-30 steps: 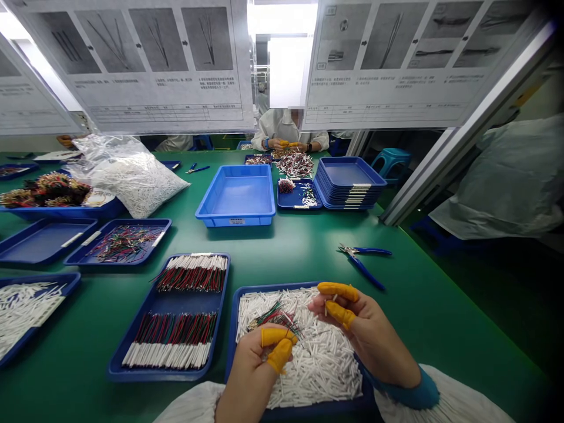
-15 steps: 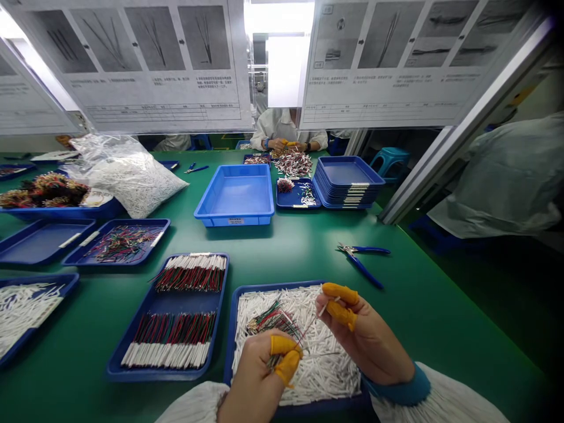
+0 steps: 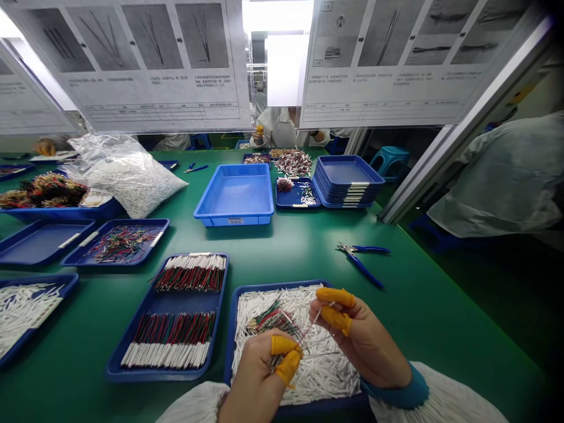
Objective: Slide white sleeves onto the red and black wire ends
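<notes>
My left hand (image 3: 268,367), with yellow finger covers on thumb and forefinger, pinches thin wires above the near tray. My right hand (image 3: 352,329), also in yellow finger covers, pinches a small white tube (image 3: 318,314) at the upper end of a thin red wire (image 3: 307,333) that runs down to my left fingertips. Both hands are over a blue tray (image 3: 228,335) full of short white tubes (image 3: 326,382). A small heap of red, green and black wires (image 3: 275,317) lies on the tubes, partly behind my left hand.
Left of my hands, a blue tray (image 3: 165,374) holds two rows of white-ended wires. Blue-handled cutters (image 3: 363,267) lie at the right. Farther back stand a blue bin (image 3: 234,221), stacked trays (image 3: 350,182) and a bag of white pieces (image 3: 132,179). A person sits opposite.
My right hand has shifted slightly left and down towards my left hand, which has barely moved. Across the table, the other person's hands have moved apart and one is raised.
</notes>
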`<state>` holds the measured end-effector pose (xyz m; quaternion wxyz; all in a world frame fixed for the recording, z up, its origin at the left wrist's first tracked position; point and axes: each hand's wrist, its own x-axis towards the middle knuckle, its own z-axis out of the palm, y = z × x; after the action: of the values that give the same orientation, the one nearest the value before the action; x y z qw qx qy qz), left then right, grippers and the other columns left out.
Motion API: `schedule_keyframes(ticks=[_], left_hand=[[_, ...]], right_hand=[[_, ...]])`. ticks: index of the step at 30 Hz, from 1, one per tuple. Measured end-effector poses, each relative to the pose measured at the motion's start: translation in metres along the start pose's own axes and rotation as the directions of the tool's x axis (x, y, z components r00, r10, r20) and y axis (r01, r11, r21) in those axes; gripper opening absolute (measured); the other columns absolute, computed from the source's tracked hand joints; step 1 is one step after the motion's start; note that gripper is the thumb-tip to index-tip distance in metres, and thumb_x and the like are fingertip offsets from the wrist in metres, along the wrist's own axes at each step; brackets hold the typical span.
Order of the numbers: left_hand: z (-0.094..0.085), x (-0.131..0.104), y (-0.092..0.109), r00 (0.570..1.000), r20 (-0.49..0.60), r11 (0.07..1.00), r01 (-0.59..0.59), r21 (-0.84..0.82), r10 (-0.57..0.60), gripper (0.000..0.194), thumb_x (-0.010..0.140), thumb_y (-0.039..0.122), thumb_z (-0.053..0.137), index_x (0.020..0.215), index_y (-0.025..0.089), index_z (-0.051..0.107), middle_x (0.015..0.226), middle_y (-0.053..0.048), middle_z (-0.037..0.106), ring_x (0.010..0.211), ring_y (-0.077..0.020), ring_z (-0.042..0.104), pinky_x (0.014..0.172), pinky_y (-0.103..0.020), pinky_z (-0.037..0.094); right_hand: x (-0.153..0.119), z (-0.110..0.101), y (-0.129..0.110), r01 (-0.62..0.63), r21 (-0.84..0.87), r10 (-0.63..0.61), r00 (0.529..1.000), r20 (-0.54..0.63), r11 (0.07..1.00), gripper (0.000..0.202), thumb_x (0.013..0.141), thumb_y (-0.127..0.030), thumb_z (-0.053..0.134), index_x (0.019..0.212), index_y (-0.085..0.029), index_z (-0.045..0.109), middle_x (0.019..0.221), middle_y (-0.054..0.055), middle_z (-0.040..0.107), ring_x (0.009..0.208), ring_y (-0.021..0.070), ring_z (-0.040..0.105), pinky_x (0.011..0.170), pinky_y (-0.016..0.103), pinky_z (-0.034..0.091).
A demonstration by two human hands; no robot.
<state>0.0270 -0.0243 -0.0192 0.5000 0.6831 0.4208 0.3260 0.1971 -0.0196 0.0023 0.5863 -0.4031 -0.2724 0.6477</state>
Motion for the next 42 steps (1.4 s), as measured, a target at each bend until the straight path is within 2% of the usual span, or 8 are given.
schedule_keyframes(ticks=[4,8,13,19,25,30,34,42], left_hand=[[-0.001,0.000,0.003,1.000,-0.018,1.000,-0.008,-0.027,0.007,0.013,0.078,0.016,0.055,0.069,0.014,0.065,0.072,-0.006,0.064,0.065,-0.0163,0.057,0.061,-0.023,0.044],[-0.002,0.000,0.002,0.998,-0.058,0.996,0.005,-0.090,-0.010,0.013,0.077,0.016,0.057,0.069,0.015,0.066,0.073,-0.005,0.064,0.066,-0.0163,0.057,0.062,-0.022,0.044],[-0.002,0.000,-0.005,0.989,-0.113,0.968,0.069,-0.241,-0.099,0.011,0.075,0.019,0.059,0.069,0.014,0.067,0.074,-0.005,0.063,0.064,-0.0157,0.055,0.058,-0.022,0.045],[-0.001,0.002,-0.003,0.982,-0.123,0.960,0.106,-0.259,-0.142,0.013,0.071,0.019,0.060,0.059,0.014,0.064,0.066,-0.004,0.061,0.060,-0.0152,0.052,0.055,-0.023,0.043],[0.000,0.002,-0.002,0.982,-0.123,0.958,0.105,-0.268,-0.142,0.021,0.072,0.021,0.060,0.052,0.015,0.059,0.070,-0.004,0.061,0.061,-0.0151,0.053,0.056,-0.023,0.043],[0.002,0.000,-0.002,0.995,-0.067,0.975,0.058,-0.213,-0.073,0.010,0.074,0.020,0.059,0.066,0.016,0.063,0.072,-0.004,0.063,0.065,-0.0161,0.056,0.060,-0.024,0.045],[0.003,0.001,-0.003,0.986,-0.160,0.987,0.018,-0.159,-0.044,0.002,0.068,0.015,0.063,0.070,0.016,0.063,0.079,-0.006,0.066,0.074,-0.0188,0.059,0.071,-0.027,0.046],[0.002,-0.001,0.002,0.995,-0.097,0.999,-0.011,-0.043,0.007,0.009,0.074,0.014,0.060,0.067,0.015,0.066,0.068,-0.004,0.065,0.062,-0.0152,0.058,0.058,-0.021,0.045]], right_hand=[[-0.002,0.000,-0.001,-0.018,-0.226,0.047,0.991,0.122,0.974,0.020,0.063,-0.028,0.076,0.082,-0.023,0.073,0.083,0.005,0.074,0.087,0.0221,0.064,0.084,0.037,0.046],[-0.003,-0.002,-0.002,-0.003,-0.331,0.060,0.985,0.162,0.943,0.027,0.067,-0.034,0.072,0.092,-0.023,0.069,0.095,0.007,0.071,0.098,0.0247,0.061,0.093,0.042,0.039],[-0.002,0.001,0.001,0.028,-0.373,0.039,0.985,0.171,0.927,0.019,0.067,-0.034,0.072,0.083,-0.024,0.072,0.082,0.005,0.070,0.083,0.0223,0.062,0.079,0.036,0.048],[-0.001,0.005,0.010,0.277,-0.507,-0.143,0.947,0.287,0.816,0.014,0.072,-0.033,0.066,0.070,-0.022,0.073,0.069,0.005,0.063,0.070,0.0210,0.057,0.067,0.035,0.048],[-0.002,0.003,0.014,0.251,-0.490,-0.138,0.957,0.256,0.835,0.015,0.070,-0.032,0.068,0.081,-0.023,0.073,0.076,0.006,0.065,0.074,0.0222,0.059,0.071,0.036,0.047],[-0.002,0.002,0.016,0.254,-0.450,-0.148,0.955,0.257,0.856,0.010,0.070,-0.031,0.068,0.073,-0.022,0.073,0.072,0.005,0.063,0.071,0.0209,0.057,0.069,0.035,0.048],[0.000,-0.003,0.016,0.210,-0.457,-0.140,0.973,0.182,0.864,0.008,0.069,-0.029,0.069,0.074,-0.023,0.073,0.070,0.004,0.065,0.068,0.0202,0.058,0.066,0.033,0.048],[-0.002,0.003,0.017,0.310,-0.551,-0.202,0.947,0.249,0.775,0.008,0.069,-0.022,0.067,0.061,-0.019,0.064,0.062,0.002,0.058,0.059,0.0172,0.051,0.057,0.030,0.043]])
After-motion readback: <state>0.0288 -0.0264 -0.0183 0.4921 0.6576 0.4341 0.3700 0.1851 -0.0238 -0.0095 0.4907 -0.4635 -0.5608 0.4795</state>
